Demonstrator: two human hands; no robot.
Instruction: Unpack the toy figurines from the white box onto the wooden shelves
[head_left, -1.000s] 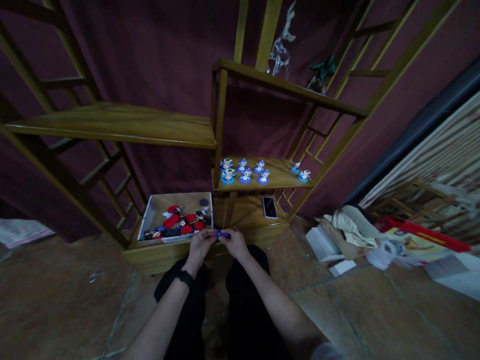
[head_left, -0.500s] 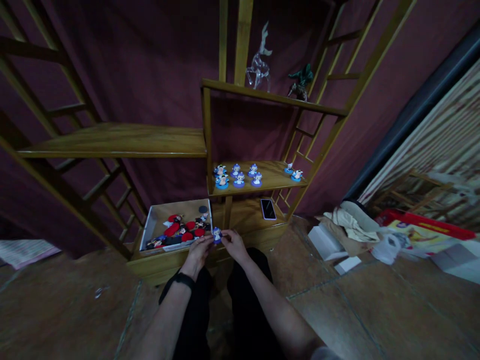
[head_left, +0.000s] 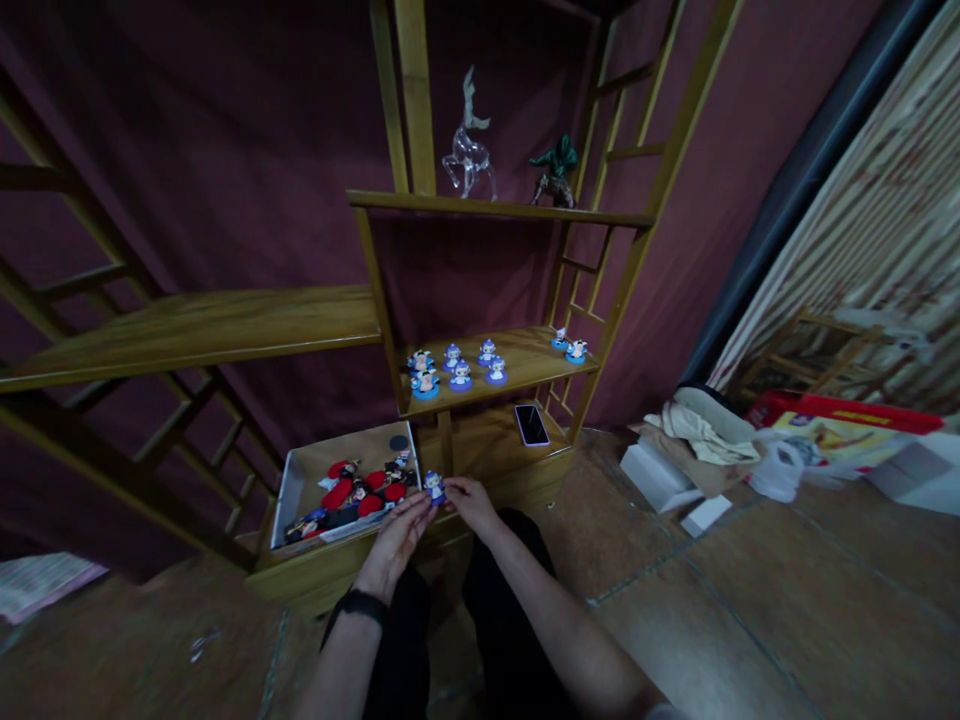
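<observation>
A small purple-and-white figurine point(head_left: 434, 487) on a purple base is held upright between my two hands. My left hand point(head_left: 401, 530) grips it from the left, fingers closed at its base. From the right, the fingertips of my right hand point(head_left: 470, 503) pinch its side. Just left of the hands, a white box point(head_left: 298, 478) holds several red and black figurines point(head_left: 367, 490) lying jumbled, with a dark round disc point(head_left: 399, 442) at its back. On the shelf point(head_left: 517, 362) above stand several purple figurines point(head_left: 460, 376), and blue-based ones at either end point(head_left: 425, 385).
A phone point(head_left: 532, 425) lies on the lower board, right of the hands. Higher up stand a clear deer ornament point(head_left: 470, 150) and a dark green figure point(head_left: 556, 170). White cartons point(head_left: 660, 477), a plastic bag point(head_left: 778, 472) and a red-yellow package point(head_left: 855, 435) lie on the right floor.
The camera view has shifted, so the shelves appear further left and lower. Both hands keep hold of the purple figurine, which appears slightly lower in view.
</observation>
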